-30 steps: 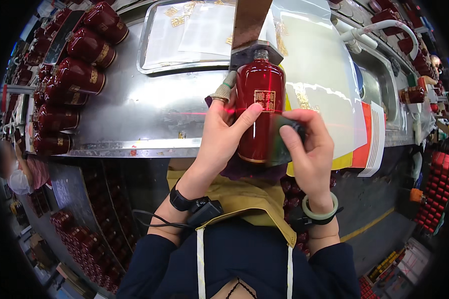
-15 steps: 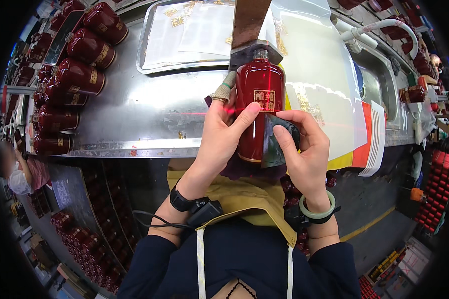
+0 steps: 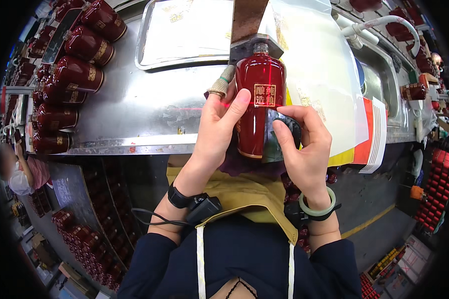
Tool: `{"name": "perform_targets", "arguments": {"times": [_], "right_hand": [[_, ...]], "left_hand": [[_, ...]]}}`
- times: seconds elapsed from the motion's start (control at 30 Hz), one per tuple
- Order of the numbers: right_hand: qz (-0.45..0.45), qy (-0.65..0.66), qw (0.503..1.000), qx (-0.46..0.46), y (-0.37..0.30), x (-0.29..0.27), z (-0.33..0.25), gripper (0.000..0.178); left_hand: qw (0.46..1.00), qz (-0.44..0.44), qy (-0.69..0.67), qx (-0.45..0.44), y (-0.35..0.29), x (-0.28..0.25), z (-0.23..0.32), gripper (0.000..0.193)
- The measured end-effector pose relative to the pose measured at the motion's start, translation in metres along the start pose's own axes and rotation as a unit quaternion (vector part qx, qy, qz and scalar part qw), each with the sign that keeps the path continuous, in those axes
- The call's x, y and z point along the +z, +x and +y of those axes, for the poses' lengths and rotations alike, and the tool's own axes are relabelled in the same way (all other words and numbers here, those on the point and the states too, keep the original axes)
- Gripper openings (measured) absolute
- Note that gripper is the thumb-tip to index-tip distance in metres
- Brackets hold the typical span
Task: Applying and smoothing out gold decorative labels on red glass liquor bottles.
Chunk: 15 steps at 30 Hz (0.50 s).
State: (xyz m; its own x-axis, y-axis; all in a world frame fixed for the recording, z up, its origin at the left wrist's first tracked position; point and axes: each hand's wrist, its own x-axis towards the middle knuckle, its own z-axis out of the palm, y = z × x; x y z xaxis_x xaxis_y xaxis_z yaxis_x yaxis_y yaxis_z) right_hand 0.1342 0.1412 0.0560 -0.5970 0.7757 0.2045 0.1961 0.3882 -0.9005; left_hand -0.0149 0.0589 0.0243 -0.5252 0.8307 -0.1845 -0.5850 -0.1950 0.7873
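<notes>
A dark red glass bottle (image 3: 251,130) lies with its neck pointing away from me, and a gold label (image 3: 265,95) is on its front. Along its left side rests my left hand (image 3: 215,122), fingers partly hidden behind the glass and thumb over its left edge. One of those fingers wears a cloth fingertip cover (image 3: 219,85) with a green band. At the lower right of the bottle, my right hand (image 3: 304,134) pinches a dark, flat, flexible piece (image 3: 273,142) against the glass, just below the label. Red laser lines cross the bottle.
Several more red bottles (image 3: 77,74) stand at the left of the metal table (image 3: 129,109). A tray (image 3: 143,60) with white sheets and gold labels lies behind. To the right are a translucent sheet (image 3: 329,99), a sink (image 3: 391,99) and a white pipe (image 3: 379,25). A brown post (image 3: 247,20) rises beyond the bottle.
My left thumb has lifted off the label and moved left to the bottle's edge, so the whole label shows. My right hand stays at the lower right with the dark piece.
</notes>
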Motion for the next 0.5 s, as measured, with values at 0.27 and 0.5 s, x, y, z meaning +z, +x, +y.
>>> {"name": "perform_targets", "arguments": {"times": [0.27, 0.5], "right_hand": [[-0.004, 0.004, 1.000, 0.017, -0.0026, -0.0003, 0.0008, 0.017], [0.000, 0.004, 1.000, 0.010, -0.0020, 0.0006, 0.0018, 0.017]], "left_hand": [[1.000, 0.001, -0.014, 0.009, -0.0028, -0.0017, 0.0024, 0.061], [0.999, 0.015, 0.041, 0.026, -0.0034, -0.0045, 0.0040, 0.062]]}}
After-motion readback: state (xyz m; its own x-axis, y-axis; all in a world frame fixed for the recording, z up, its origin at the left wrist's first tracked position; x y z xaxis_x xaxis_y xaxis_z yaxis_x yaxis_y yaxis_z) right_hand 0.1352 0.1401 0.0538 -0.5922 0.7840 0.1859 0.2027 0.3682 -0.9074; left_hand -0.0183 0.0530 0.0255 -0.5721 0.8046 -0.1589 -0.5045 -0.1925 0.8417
